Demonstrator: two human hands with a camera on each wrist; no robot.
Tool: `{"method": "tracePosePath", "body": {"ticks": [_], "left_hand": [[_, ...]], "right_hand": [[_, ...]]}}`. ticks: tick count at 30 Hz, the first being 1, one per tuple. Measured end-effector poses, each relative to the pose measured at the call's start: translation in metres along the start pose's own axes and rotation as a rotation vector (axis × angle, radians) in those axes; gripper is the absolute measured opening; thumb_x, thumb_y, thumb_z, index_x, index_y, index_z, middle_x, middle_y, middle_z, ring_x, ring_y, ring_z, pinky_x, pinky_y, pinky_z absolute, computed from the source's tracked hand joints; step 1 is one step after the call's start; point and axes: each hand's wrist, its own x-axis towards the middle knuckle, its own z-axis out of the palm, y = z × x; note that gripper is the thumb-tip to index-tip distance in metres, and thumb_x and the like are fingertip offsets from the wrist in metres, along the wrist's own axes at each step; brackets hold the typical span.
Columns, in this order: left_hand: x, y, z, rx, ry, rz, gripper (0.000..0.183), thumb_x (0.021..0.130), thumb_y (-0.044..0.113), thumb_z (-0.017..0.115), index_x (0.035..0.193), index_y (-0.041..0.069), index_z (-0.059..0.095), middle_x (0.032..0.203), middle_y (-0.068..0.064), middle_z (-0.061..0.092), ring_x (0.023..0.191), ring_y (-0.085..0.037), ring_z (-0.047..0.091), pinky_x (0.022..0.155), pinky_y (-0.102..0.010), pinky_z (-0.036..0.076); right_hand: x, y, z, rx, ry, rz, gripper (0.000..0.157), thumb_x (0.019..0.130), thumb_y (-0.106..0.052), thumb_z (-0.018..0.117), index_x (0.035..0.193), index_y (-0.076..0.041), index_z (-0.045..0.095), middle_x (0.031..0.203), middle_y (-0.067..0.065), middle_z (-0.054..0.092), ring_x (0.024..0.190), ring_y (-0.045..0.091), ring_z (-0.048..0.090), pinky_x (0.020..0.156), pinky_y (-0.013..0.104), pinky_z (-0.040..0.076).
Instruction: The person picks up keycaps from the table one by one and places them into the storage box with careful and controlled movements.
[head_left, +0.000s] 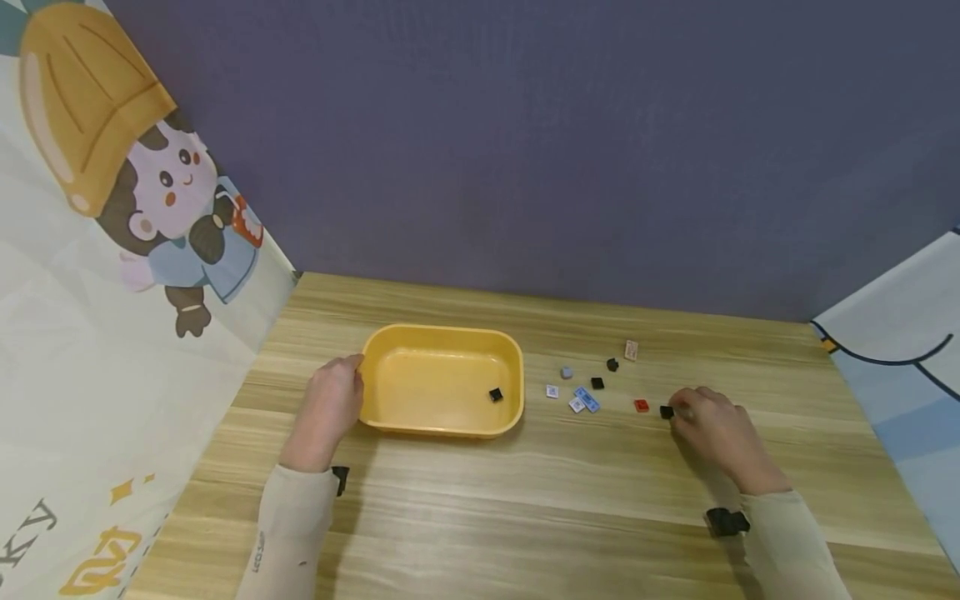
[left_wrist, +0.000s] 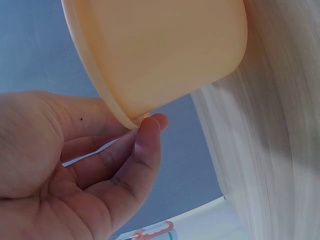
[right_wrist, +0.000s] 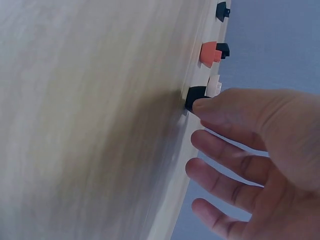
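Note:
My left hand (head_left: 332, 402) grips the left rim of a yellow plastic tub (head_left: 442, 335), with thumb and fingers pinching the lip in the left wrist view. One black keycap (head_left: 496, 395) lies inside the tub, towards its right end. On the right side of the table, my right hand (head_left: 716, 429) pinches another black keycap (right_wrist: 196, 97) at the tabletop; its other fingers are spread apart in the right wrist view. A red keycap (head_left: 641, 406) lies just left of that hand. The fingertip on the far side of the pinched keycap is partly hidden.
Between tub and right hand lie a long blue keycap (head_left: 587, 399), white keycaps (head_left: 552, 391), a pale lilac one (head_left: 566, 372), black ones (head_left: 597, 383) and a pinkish one (head_left: 632, 350). A dark wall panel (head_left: 555, 167) rises behind the wooden table (head_left: 480, 517).

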Motion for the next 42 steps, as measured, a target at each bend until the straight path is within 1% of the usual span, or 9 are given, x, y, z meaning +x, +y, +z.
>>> {"method": "tracePosePath", "body": {"ticks": [6, 9, 16, 22, 27, 33, 37, 42], "left_hand": [[0.0, 0.0, 0.001, -0.005, -0.002, -0.006, 0.03, 0.086, -0.006, 0.051, 0.114, -0.014, 0.056, 0.097, -0.028, 0.061, 0.089, -0.039, 0.059, 0.074, -0.046, 0.052], [-0.001, 0.0, 0.0, -0.006, -0.004, -0.012, 0.03, 0.086, -0.006, 0.052, 0.114, -0.013, 0.056, 0.097, -0.028, 0.061, 0.088, -0.039, 0.059, 0.074, -0.046, 0.052], [-0.001, 0.001, 0.0, -0.012, -0.019, -0.026, 0.03, 0.086, -0.005, 0.051, 0.116, -0.013, 0.055, 0.099, -0.028, 0.06, 0.09, -0.039, 0.059, 0.076, -0.046, 0.052], [0.0, 0.0, 0.001, -0.013, -0.019, -0.012, 0.029, 0.087, -0.006, 0.051, 0.115, -0.014, 0.056, 0.095, -0.028, 0.061, 0.085, -0.038, 0.06, 0.07, -0.044, 0.053], [0.0, 0.0, 0.0, -0.012, -0.027, -0.007, 0.03, 0.087, -0.006, 0.05, 0.115, -0.014, 0.055, 0.096, -0.028, 0.061, 0.085, -0.038, 0.06, 0.069, -0.044, 0.054], [0.0, 0.001, -0.001, -0.012, -0.033, -0.01, 0.03, 0.087, -0.005, 0.05, 0.116, -0.014, 0.055, 0.098, -0.029, 0.06, 0.086, -0.038, 0.06, 0.07, -0.044, 0.054], [0.0, 0.001, -0.001, -0.014, -0.038, -0.01, 0.03, 0.087, -0.005, 0.05, 0.116, -0.014, 0.054, 0.098, -0.029, 0.06, 0.087, -0.038, 0.06, 0.07, -0.044, 0.054], [0.0, 0.001, 0.0, -0.01, -0.029, -0.003, 0.03, 0.087, -0.006, 0.05, 0.115, -0.014, 0.055, 0.096, -0.028, 0.061, 0.086, -0.038, 0.06, 0.07, -0.044, 0.054]], "right_hand": [[0.001, 0.0, 0.001, 0.002, -0.028, 0.025, 0.025, 0.083, -0.013, 0.064, 0.106, -0.004, 0.063, 0.094, 0.012, 0.06, 0.084, 0.035, 0.057, 0.061, 0.056, 0.044], [0.001, 0.0, 0.001, 0.001, -0.026, 0.027, 0.024, 0.083, -0.014, 0.064, 0.104, -0.003, 0.063, 0.093, 0.012, 0.06, 0.084, 0.035, 0.057, 0.061, 0.056, 0.044], [0.001, -0.003, -0.002, 0.018, 0.023, -0.004, 0.023, 0.082, -0.016, 0.067, 0.102, -0.004, 0.065, 0.092, 0.012, 0.061, 0.08, 0.032, 0.059, 0.059, 0.053, 0.046], [0.002, -0.013, -0.007, 0.079, 0.079, -0.053, 0.024, 0.085, -0.022, 0.065, 0.103, -0.006, 0.065, 0.095, 0.009, 0.062, 0.081, 0.029, 0.059, 0.062, 0.048, 0.049], [0.007, -0.03, -0.015, 0.098, 0.111, -0.097, 0.023, 0.084, -0.02, 0.066, 0.103, -0.006, 0.065, 0.095, 0.008, 0.061, 0.081, 0.026, 0.059, 0.062, 0.045, 0.05], [0.022, -0.057, -0.022, 0.096, 0.136, -0.127, 0.024, 0.083, -0.023, 0.069, 0.101, -0.007, 0.066, 0.093, 0.008, 0.062, 0.079, 0.025, 0.058, 0.06, 0.041, 0.049], [0.031, -0.074, -0.025, 0.092, 0.174, -0.181, 0.025, 0.082, -0.024, 0.07, 0.1, -0.007, 0.067, 0.092, 0.006, 0.062, 0.077, 0.022, 0.057, 0.06, 0.039, 0.049], [0.045, -0.102, -0.03, 0.088, 0.192, -0.241, 0.023, 0.08, -0.024, 0.071, 0.098, -0.01, 0.067, 0.093, 0.004, 0.064, 0.078, 0.021, 0.059, 0.067, 0.041, 0.049]]}}
